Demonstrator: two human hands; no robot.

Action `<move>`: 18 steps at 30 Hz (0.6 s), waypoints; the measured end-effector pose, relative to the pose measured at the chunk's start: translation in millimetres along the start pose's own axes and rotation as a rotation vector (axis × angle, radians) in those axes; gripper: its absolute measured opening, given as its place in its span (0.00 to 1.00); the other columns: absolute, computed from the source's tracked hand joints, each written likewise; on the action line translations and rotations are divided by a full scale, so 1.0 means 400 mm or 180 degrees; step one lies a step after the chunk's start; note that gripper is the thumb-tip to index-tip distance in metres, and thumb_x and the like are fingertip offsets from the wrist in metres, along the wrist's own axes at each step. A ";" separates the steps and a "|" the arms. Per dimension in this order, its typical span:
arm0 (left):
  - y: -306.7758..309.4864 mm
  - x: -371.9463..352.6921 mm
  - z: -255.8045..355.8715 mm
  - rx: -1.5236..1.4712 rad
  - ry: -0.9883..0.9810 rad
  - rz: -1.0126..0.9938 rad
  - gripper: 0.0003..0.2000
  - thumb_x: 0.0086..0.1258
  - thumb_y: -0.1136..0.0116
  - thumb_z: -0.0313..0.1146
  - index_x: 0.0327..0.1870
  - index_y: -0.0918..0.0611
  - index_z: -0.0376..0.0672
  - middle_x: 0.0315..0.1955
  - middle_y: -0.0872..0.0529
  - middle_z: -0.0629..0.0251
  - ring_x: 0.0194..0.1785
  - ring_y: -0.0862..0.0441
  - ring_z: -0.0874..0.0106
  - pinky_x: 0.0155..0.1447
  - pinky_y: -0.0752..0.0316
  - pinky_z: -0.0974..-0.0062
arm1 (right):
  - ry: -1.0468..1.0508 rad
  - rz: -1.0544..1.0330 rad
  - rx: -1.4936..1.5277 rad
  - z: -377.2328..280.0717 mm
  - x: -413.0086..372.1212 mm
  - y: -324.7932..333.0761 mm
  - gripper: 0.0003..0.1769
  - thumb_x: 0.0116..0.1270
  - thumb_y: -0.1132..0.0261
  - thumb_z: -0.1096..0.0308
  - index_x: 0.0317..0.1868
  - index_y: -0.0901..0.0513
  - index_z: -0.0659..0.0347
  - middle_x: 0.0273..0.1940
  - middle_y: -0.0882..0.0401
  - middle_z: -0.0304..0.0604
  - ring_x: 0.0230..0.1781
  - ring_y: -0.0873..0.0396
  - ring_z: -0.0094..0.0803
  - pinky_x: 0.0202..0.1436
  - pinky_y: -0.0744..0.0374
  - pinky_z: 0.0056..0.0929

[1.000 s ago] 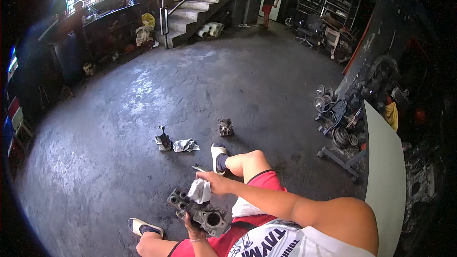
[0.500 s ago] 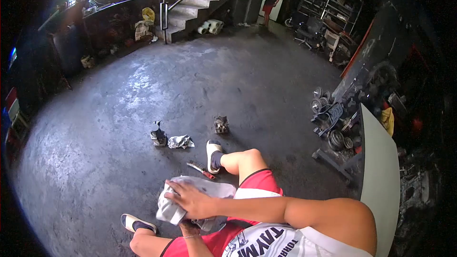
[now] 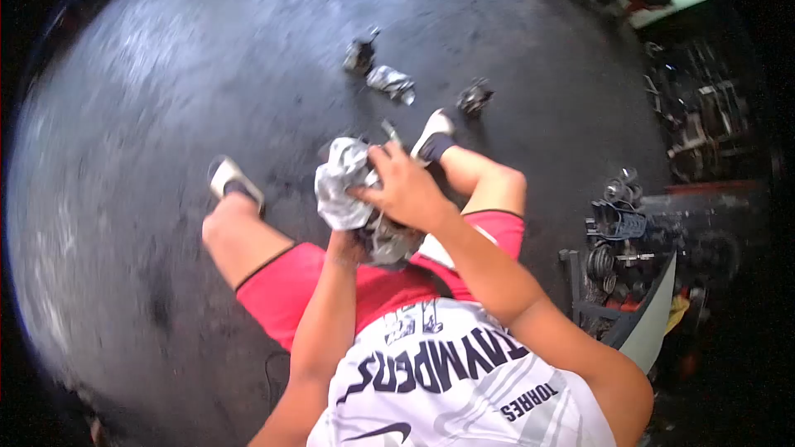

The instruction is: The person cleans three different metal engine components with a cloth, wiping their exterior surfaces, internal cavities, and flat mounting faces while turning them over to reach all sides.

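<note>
I sit on the dark concrete floor with my knees apart. My right hand (image 3: 403, 189) presses a grey rag (image 3: 341, 183) onto a metal engine part (image 3: 387, 240) held between my legs. My left hand (image 3: 349, 244) grips that metal part from below, mostly hidden under the rag and my right hand. Only a small grey edge of the part shows. The frame is blurred by head motion.
Two small metal parts (image 3: 359, 55) (image 3: 475, 97) and a crumpled rag (image 3: 391, 81) lie on the floor beyond my feet. A small hand tool (image 3: 389, 130) lies by my right sandal. Weights and metal clutter (image 3: 617, 236) stand at the right.
My head has tipped sharply down and turned, so the stairs and far room left the view. My right hand has kept the rag on the part, bunching it to the left.
</note>
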State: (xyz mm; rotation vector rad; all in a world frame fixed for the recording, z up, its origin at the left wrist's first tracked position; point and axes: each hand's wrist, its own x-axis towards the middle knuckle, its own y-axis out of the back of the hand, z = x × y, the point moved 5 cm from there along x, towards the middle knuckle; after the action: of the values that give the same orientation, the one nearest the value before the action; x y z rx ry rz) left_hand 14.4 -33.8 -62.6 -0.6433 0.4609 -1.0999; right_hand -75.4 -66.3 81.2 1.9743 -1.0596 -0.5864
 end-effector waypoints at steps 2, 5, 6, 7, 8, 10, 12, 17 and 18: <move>-0.045 -0.033 0.031 -0.0580 0.0635 0.0099 0.10 0.67 0.53 0.28 0.48 0.26 0.41 0.41 0.22 0.68 0.44 0.24 0.75 0.45 0.25 0.78 | 0.0392 -0.0186 -0.0106 -0.026 -0.010 -0.007 0.23 0.58 0.37 0.52 0.42 0.26 0.65 0.40 0.28 0.56 0.41 0.26 0.54 0.43 0.28 0.45; -0.069 -0.069 0.080 -0.0956 0.1072 0.0176 0.12 0.68 0.52 0.30 0.51 0.26 0.42 0.42 0.22 0.67 0.46 0.24 0.73 0.49 0.25 0.76 | 0.0680 -0.0196 0.0338 0.015 0.001 -0.014 0.16 0.59 0.38 0.59 0.40 0.25 0.64 0.34 0.25 0.57 0.39 0.24 0.53 0.40 0.27 0.45; -0.061 -0.058 0.060 -0.0925 0.1115 -0.0065 0.17 0.68 0.49 0.36 0.55 0.30 0.43 0.45 0.22 0.65 0.49 0.24 0.71 0.51 0.25 0.74 | 0.0148 -0.0284 0.1058 0.026 0.015 0.009 0.12 0.59 0.40 0.64 0.38 0.24 0.65 0.32 0.23 0.60 0.36 0.24 0.54 0.37 0.28 0.43; -0.055 -0.056 0.040 -0.0897 0.1161 -0.0311 0.23 0.68 0.47 0.42 0.60 0.33 0.43 0.49 0.22 0.63 0.52 0.23 0.69 0.53 0.26 0.72 | -0.0172 -0.0019 0.0867 0.072 0.029 0.021 0.11 0.58 0.41 0.68 0.37 0.25 0.66 0.29 0.24 0.60 0.33 0.23 0.55 0.34 0.28 0.42; -0.081 -0.079 0.070 -0.1158 0.1457 -0.0147 0.27 0.64 0.44 0.51 0.58 0.31 0.42 0.47 0.22 0.62 0.50 0.22 0.68 0.53 0.25 0.69 | 0.0139 0.0709 0.0387 0.085 0.040 0.061 0.10 0.56 0.41 0.70 0.38 0.24 0.66 0.30 0.24 0.61 0.32 0.22 0.54 0.33 0.28 0.42; -0.073 -0.083 0.042 -0.1167 0.1672 -0.0184 0.31 0.61 0.44 0.57 0.58 0.31 0.43 0.47 0.21 0.62 0.48 0.21 0.68 0.51 0.24 0.68 | -0.0315 0.1571 0.1188 0.278 0.071 0.054 0.10 0.56 0.45 0.74 0.38 0.23 0.67 0.31 0.21 0.55 0.31 0.21 0.44 0.34 0.27 0.34; -0.078 -0.078 0.040 -0.1270 0.1689 -0.0221 0.31 0.61 0.44 0.56 0.58 0.31 0.44 0.46 0.21 0.62 0.48 0.21 0.68 0.51 0.24 0.69 | -0.0630 0.1550 0.2493 0.162 0.055 0.153 0.10 0.58 0.44 0.71 0.37 0.23 0.69 0.30 0.22 0.40 0.32 0.26 0.23 0.36 0.28 0.26; -0.088 -0.073 0.038 -0.0870 0.1516 -0.0257 0.33 0.61 0.42 0.55 0.61 0.37 0.45 0.47 0.23 0.62 0.48 0.22 0.69 0.51 0.25 0.71 | 0.0970 0.0871 0.0167 0.016 0.030 0.168 0.10 0.59 0.42 0.68 0.38 0.26 0.65 0.36 0.23 0.45 0.36 0.25 0.32 0.41 0.27 0.26; -0.089 -0.074 0.037 -0.0884 0.1520 -0.0251 0.33 0.61 0.42 0.55 0.61 0.37 0.45 0.47 0.23 0.62 0.48 0.22 0.69 0.51 0.25 0.71 | 0.0949 0.0723 0.0330 -0.016 0.038 0.128 0.12 0.58 0.40 0.66 0.41 0.26 0.61 0.37 0.25 0.47 0.38 0.25 0.38 0.41 0.27 0.29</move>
State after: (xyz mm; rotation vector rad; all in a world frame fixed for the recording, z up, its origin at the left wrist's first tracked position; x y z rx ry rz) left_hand -11.6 -14.0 -26.5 -0.6421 1.0197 -1.2791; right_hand -86.6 -93.1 126.5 1.9206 -1.1217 -0.1117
